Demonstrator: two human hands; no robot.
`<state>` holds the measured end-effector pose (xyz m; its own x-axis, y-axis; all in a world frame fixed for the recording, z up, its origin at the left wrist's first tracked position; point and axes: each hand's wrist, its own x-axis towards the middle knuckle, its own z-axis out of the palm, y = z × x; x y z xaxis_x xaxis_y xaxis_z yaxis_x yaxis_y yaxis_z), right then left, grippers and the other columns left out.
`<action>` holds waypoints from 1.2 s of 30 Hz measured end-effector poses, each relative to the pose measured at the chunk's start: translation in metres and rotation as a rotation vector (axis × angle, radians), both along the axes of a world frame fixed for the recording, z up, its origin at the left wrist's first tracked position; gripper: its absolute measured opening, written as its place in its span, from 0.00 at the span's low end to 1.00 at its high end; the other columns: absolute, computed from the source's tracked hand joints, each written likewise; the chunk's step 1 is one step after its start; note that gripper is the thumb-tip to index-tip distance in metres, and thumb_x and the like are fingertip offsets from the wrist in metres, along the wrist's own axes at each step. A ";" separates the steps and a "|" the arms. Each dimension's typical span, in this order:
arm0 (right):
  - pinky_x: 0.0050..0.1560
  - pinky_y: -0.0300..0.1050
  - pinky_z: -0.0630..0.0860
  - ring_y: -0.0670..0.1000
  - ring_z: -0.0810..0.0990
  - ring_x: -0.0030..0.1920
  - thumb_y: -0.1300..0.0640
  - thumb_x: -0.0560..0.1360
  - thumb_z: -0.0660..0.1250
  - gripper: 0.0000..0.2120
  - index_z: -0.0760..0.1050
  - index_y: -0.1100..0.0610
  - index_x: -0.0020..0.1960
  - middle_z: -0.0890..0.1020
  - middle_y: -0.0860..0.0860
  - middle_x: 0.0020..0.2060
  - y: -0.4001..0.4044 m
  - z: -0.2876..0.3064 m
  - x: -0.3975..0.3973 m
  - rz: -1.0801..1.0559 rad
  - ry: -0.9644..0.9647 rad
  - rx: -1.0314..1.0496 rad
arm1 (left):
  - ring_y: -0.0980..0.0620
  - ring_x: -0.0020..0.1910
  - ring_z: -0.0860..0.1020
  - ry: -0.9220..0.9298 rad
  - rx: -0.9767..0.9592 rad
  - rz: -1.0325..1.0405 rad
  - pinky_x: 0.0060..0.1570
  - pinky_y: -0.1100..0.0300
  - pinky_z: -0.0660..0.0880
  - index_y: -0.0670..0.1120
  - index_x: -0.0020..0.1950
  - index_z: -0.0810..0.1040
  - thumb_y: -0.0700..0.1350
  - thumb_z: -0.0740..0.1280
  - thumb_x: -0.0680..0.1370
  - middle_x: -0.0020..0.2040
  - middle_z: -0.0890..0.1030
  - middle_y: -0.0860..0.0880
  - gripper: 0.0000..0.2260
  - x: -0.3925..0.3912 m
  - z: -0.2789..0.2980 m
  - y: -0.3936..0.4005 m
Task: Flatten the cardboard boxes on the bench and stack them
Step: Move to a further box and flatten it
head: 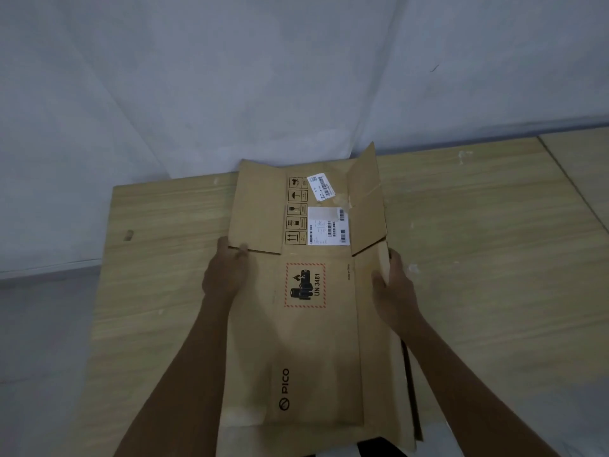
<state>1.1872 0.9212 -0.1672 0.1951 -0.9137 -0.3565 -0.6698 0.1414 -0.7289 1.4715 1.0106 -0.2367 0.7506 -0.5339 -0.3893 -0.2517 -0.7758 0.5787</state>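
A brown cardboard box (316, 341), printed with "PICO" and a red-bordered "UN 3481" label, lies flattened on the wooden bench (478, 242). Its far flaps carry white barcode labels, and the far right flap stands tilted upward. More flattened cardboard (400, 384) shows beneath it along the right side. My left hand (225, 275) grips the box's left edge, thumb on top near the flap slit. At the box's right edge my right hand (393, 285) holds on, fingers curled round the edge and thumb on the top face.
A pale sheet-covered wall (296, 77) rises directly behind the bench. A seam (573, 183) at the far right splits the bench from a second panel. A grey floor (43, 324) lies off the bench's left edge. Bare bench surface extends to both sides of the box.
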 end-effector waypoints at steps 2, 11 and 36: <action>0.44 0.45 0.74 0.51 0.81 0.43 0.56 0.82 0.56 0.20 0.62 0.50 0.73 0.80 0.48 0.44 -0.001 -0.004 0.000 -0.022 -0.008 0.007 | 0.35 0.60 0.78 0.007 -0.067 -0.037 0.54 0.48 0.71 0.51 0.68 0.68 0.57 0.59 0.83 0.61 0.80 0.40 0.17 0.002 -0.001 0.005; 0.55 0.51 0.78 0.53 0.81 0.51 0.58 0.80 0.62 0.13 0.75 0.52 0.63 0.82 0.51 0.52 -0.017 -0.011 -0.036 -0.165 -0.097 0.005 | 0.47 0.57 0.80 0.147 -0.373 -0.044 0.54 0.56 0.73 0.52 0.65 0.75 0.53 0.64 0.83 0.57 0.81 0.52 0.12 -0.004 0.010 0.007; 0.33 0.29 0.72 0.36 0.80 0.35 0.54 0.78 0.65 0.08 0.81 0.49 0.55 0.84 0.43 0.40 -0.102 0.122 -0.508 -0.663 -0.422 -0.362 | 0.73 0.47 0.76 0.106 -0.732 -0.307 0.43 0.66 0.71 0.54 0.68 0.74 0.53 0.62 0.84 0.57 0.81 0.58 0.13 -0.497 0.194 -0.189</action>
<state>0.6795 0.8191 -0.0454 -0.3682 -0.9289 -0.0395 -0.1940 0.1183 -0.9738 0.9743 0.8218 -0.0423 0.5076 -0.8579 0.0792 -0.3076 -0.0946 0.9468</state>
